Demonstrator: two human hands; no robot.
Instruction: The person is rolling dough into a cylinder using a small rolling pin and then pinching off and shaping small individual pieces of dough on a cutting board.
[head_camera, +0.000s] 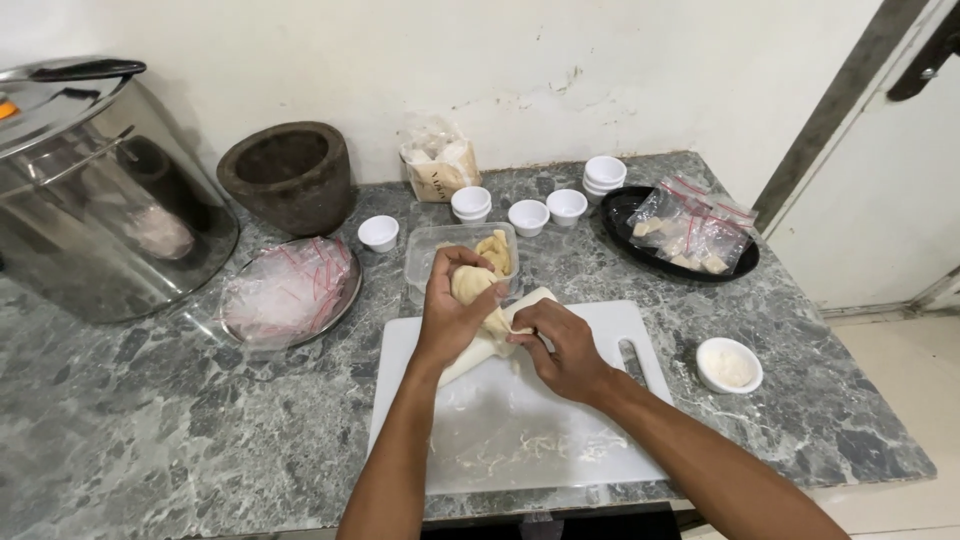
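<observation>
Both hands meet over the far edge of the white cutting board (520, 420), above the bench (150, 420). The left hand (452, 318) is wrapped around a pale lump of dough (472, 283), held up just in front of the clear plastic container (432, 250). From that lump a thin strip runs down and to the right, into the right hand (566, 350), whose fingertips pinch it closed. The strip's long axis slants between the two hands, the left higher and farther, the right nearer.
</observation>
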